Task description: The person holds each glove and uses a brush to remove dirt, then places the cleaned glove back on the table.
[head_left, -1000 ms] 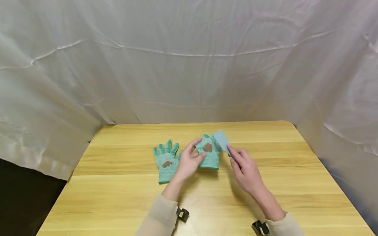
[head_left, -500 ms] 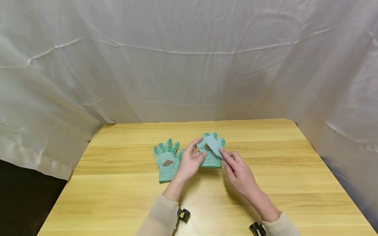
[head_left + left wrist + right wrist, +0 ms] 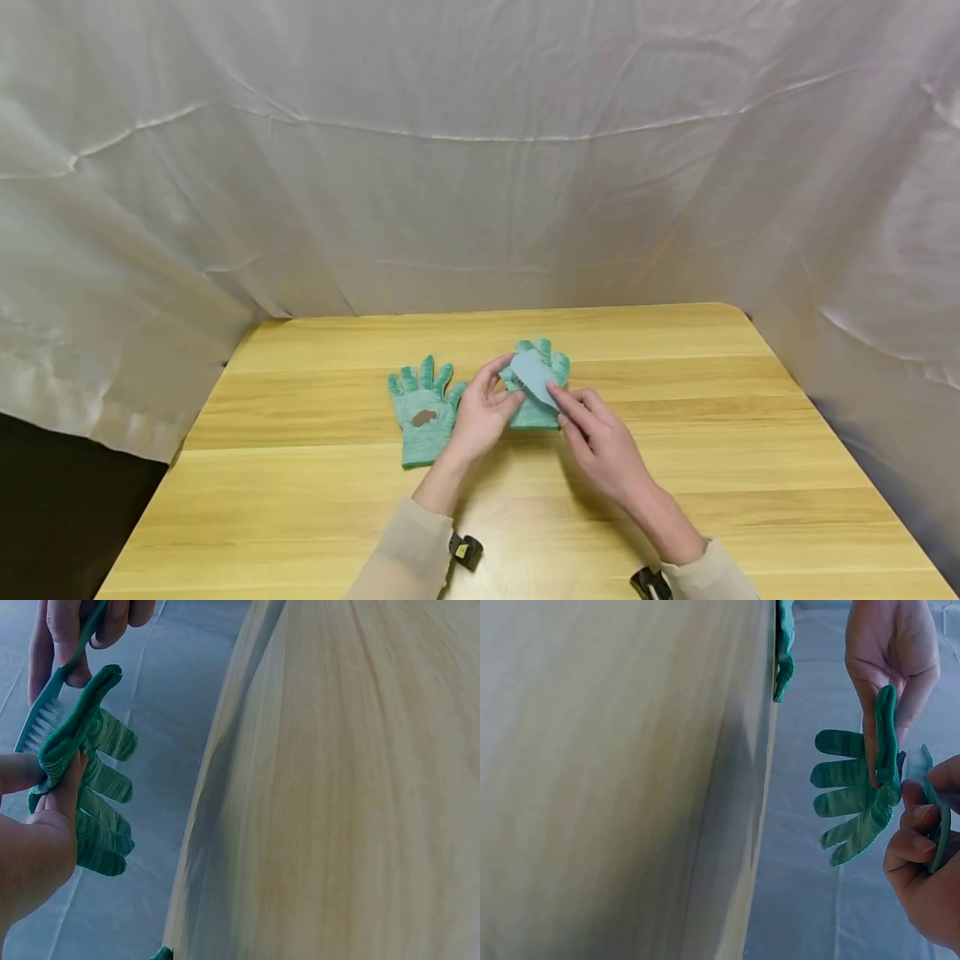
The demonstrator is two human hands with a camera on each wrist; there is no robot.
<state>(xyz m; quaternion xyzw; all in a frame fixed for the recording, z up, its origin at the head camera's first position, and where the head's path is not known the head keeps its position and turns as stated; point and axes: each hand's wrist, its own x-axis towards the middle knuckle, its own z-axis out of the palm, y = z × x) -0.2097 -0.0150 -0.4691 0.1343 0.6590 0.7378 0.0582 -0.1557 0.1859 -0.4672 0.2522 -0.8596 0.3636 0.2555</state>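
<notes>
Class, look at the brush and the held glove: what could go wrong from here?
The brush, gripped by the right hand, has its bristles near the thumb of the left hand, so a stroke might scrape it.
The held glove is pinched above the table with its fingers unsupported; it could fold or slip.

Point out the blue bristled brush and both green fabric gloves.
Blue bristled brush (image 3: pixel 533 374): head view, flat back of its head.
Held green fabric glove (image 3: pixel 862 799): right wrist view, base of its fingers.
Flat green fabric glove (image 3: pixel 430 432): head view, body below its fingers.
</notes>
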